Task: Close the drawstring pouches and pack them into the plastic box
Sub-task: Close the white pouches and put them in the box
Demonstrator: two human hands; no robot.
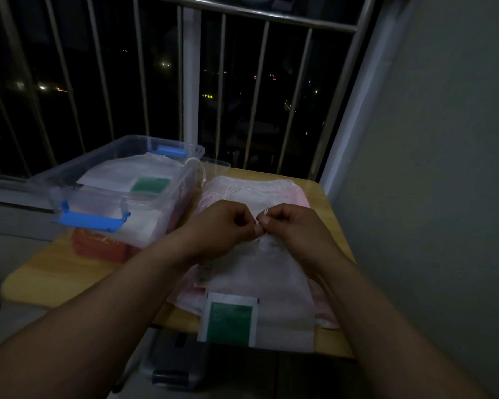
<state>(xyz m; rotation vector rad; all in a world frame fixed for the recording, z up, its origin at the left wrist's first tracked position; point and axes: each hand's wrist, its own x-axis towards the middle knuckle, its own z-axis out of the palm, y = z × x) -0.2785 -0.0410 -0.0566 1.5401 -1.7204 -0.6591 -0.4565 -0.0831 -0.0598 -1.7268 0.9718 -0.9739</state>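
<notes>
Both hands meet at the centre of the frame: my left hand (225, 226) and my right hand (294, 228) each have curled fingers pinching the thin white cord (261, 218) at the gathered neck of a pouch (271, 283). That pouch lies on the desk (55, 266) in the lower middle, on top of a pinkish pile of further pouches (257, 188) that runs toward the upper middle.

I judge this one nearly closed, since its mouth is bunched tight. I cannot tell in this dim light whether a knot is finished. In the plastic box (121, 201), centre left, at least one packed pouch (133, 171) already lies flat. So some packing is done, and this pouch and the pile beneath it are left.

The pouch is thin, translucent white fabric with a green patch (231, 319) at its lower corner.
</notes>
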